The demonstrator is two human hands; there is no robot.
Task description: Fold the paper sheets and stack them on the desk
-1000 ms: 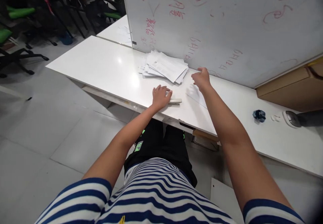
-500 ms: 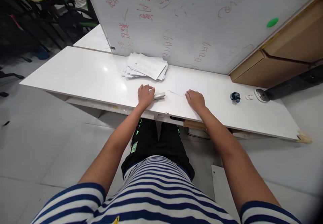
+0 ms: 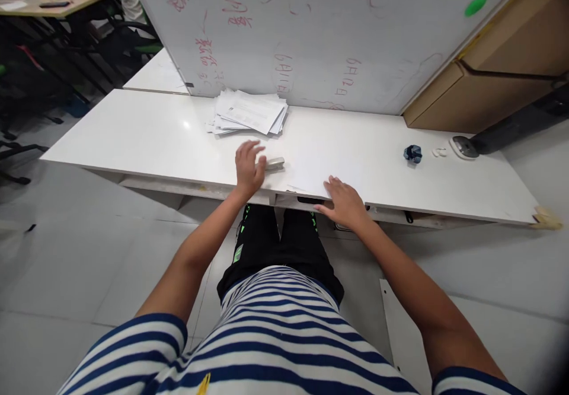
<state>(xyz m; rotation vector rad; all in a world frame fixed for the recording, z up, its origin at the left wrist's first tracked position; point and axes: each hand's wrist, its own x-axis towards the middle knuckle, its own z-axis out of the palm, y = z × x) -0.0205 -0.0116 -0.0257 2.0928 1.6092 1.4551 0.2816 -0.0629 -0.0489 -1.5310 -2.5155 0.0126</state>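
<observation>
Stapler (image 3: pixel 275 163) lay on white desk (image 3: pixel 151 128), its L end covered by L hand (image 3: pixel 249 168): fingers half-curled, thumb out, can't tell if gripping. R hand (image 3: pixel 345 202) was R & this side of stapler, fingers loosely spread, nothing seen in them. Paper stack (image 3: pixel 251 112) sat beyond stapler w/ whiteboard (image 3: pixel 320 45) behind; blue item (image 3: pixel 413 154) & cardboard box (image 3: pixel 444 104) well R of it

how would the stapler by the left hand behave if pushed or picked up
The stapler would probably feel stiff, judging by its solid-looking body. Its long, low shape makes rolling unlikely. On the smooth, glossy-looking desk, a push might slide it fairly easily.
</observation>
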